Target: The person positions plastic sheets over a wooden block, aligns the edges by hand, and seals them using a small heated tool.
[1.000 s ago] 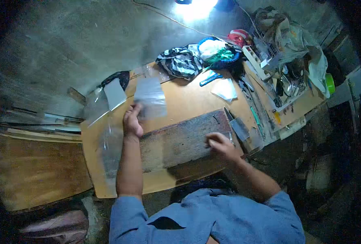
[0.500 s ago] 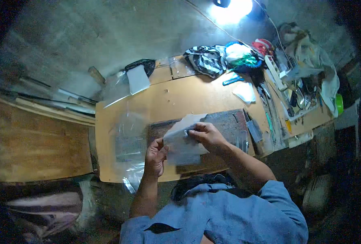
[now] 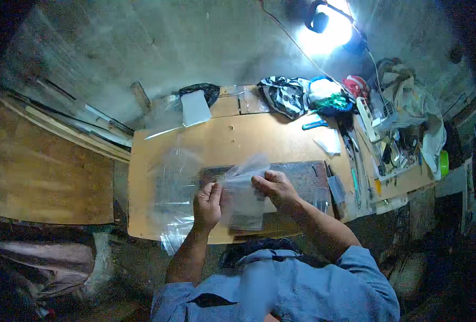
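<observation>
A clear plastic sheet or bag point(image 3: 244, 201) hangs between my two hands, above a dark worn board point(image 3: 297, 174) on the wooden table point(image 3: 222, 134). My left hand point(image 3: 208, 205) pinches its left edge between thumb and fingers. With bent fingers, my right hand point(image 3: 274, 187) grips the upper right part of the same plastic. More clear plastic point(image 3: 176, 182) lies on the table to the left of the board, its lower end crumpled and shiny near my left forearm.
A white sheet point(image 3: 196, 108) and a black-and-white bag point(image 3: 283, 96) lie at the back. To the right are a blue-handled tool point(image 3: 315, 124), a teal tool point(image 3: 355, 180), a power strip point(image 3: 367, 119) and a cluttered tray point(image 3: 399, 161). A bright lamp point(image 3: 331, 29) shines above.
My left hand has lifted the plastic from the table and brought it over the board, where my right hand also took hold. Since half a second ago the plastic has turned and hangs lower.
</observation>
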Tool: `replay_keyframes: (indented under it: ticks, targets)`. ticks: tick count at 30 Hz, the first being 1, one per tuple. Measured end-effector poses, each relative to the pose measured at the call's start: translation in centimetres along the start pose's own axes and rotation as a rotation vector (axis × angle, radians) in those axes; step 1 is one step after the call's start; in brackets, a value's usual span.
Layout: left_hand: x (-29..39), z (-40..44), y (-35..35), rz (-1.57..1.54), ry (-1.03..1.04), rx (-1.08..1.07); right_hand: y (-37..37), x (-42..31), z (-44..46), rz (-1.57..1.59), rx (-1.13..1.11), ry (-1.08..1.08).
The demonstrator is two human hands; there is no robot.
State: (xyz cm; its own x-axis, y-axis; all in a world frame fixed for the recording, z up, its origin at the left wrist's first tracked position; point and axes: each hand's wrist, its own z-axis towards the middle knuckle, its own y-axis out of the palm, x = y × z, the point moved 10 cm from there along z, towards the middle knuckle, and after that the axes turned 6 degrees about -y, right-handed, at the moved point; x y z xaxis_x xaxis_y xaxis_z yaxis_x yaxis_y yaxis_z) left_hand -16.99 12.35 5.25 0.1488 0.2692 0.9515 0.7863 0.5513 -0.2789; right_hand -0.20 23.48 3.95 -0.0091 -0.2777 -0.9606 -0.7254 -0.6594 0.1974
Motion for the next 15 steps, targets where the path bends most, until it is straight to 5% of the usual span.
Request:
replay_keyframes:
  ticks: [2,4,5,15]
  targets:
    - [0.3,0.1,-1.1,-0.005,0.035,0.051,0.1,-0.6,0.4,-0.016,-0.007,-0.021]
    - [-2.6,0.2,-4.1,-0.551,-0.192,0.169,-1.4,-1.1,1.8,0.056,0.099,-0.006]
    - [-3.3,0.3,-6.3,-0.68,-0.108,0.201,-1.9,-1.3,2.9,0.052,0.095,-0.015]
    - [-4.0,-8.3,-17.3,-0.742,-0.022,0.471,-6.3,-6.9,18.1,-0.057,0.091,-0.316]
